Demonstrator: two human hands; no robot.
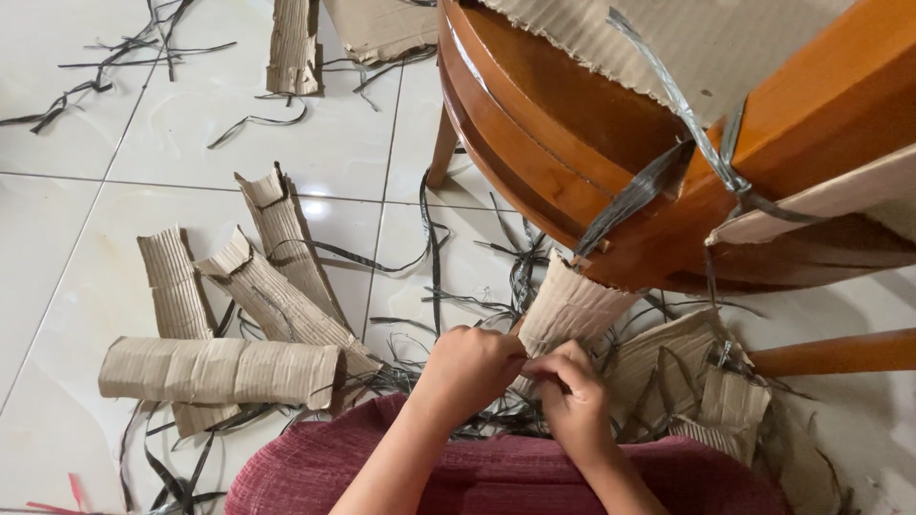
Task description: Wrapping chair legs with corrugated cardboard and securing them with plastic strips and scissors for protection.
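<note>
View: a single head-worn camera; no second view, so no shared area.
Position: above the person's lap, close over both hands.
Direction: steeply downward and slightly forward, onto a white tiled floor (67, 248).
Nearness: left hand (469, 367) and right hand (572, 401) lie close, at lower centre of the frame.
Lower edge: red fabric (496, 477) over the wearer's lap fills the bottom centre.
Upper right: a wooden table (572, 153) looms large, seen from above and the side.
Left half: corrugated cardboard pieces (219, 367) lie farther off on the floor.
</note>
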